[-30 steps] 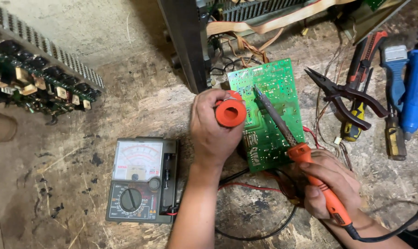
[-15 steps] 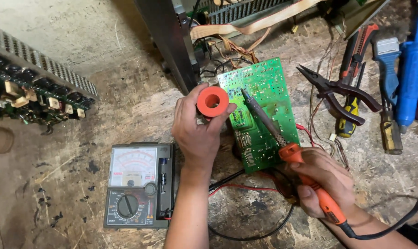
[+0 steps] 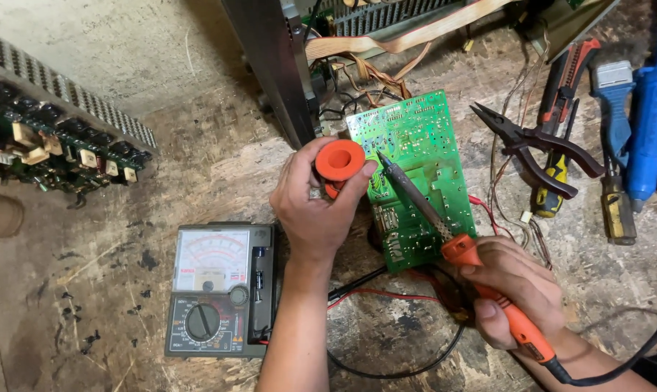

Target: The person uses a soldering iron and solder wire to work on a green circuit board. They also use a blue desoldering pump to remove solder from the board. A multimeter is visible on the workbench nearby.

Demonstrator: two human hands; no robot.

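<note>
My left hand (image 3: 315, 207) grips an orange solder spool (image 3: 339, 161) and holds it against the left edge of a green circuit board (image 3: 423, 152) that lies solder-side up on the worn bench. My right hand (image 3: 513, 290) holds an orange-handled soldering iron (image 3: 455, 243). Its dark shaft slants up to the left, and the tip rests on the board just right of the spool. The iron's black cord trails off past my right wrist.
An analog multimeter (image 3: 216, 290) with red and black leads lies left of my left forearm. Pliers (image 3: 535, 145), a yellow-handled screwdriver (image 3: 553, 181), a red cutter and blue tools (image 3: 644, 109) lie at the right. A heatsink board (image 3: 52, 145) sits far left, a dark chassis (image 3: 277, 65) behind.
The view has shifted slightly between frames. My left hand stays on the spool at the board's edge, and the iron tip stays on the board beside it.
</note>
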